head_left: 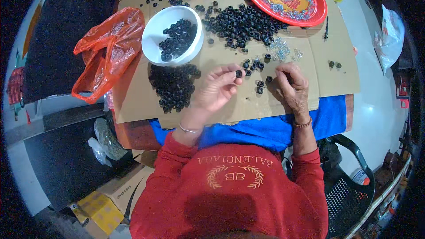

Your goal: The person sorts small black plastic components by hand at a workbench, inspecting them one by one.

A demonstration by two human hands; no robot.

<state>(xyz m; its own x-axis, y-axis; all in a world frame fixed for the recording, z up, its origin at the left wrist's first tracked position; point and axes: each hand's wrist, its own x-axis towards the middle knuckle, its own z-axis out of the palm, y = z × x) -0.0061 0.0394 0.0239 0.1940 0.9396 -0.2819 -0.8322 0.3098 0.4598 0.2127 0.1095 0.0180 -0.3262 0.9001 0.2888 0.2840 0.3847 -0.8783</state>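
Between thumb and fingertips my left hand point(216, 89) pinches a small black ring-shaped part point(239, 74), its hole showing. To the right, just above the cardboard sheet point(310, 84), my right hand point(294, 86) is closed with its fingers curled in; whatever it may hold is hidden. Several more black parts point(260, 87) lie loose between my two hands. Beyond them sits a small heap of clear, shiny little pieces point(280, 49). A dense pile of black parts point(171, 89) spreads to the left of my left hand.
A white bowl point(149, 40) with black parts stands at the left, beside a red plastic bag point(108, 48). Larger black heaps point(243, 24) lie farther back. At the far right a red plate point(322, 6) holds clear pieces. Blue cloth point(261, 130) hangs along the near edge.
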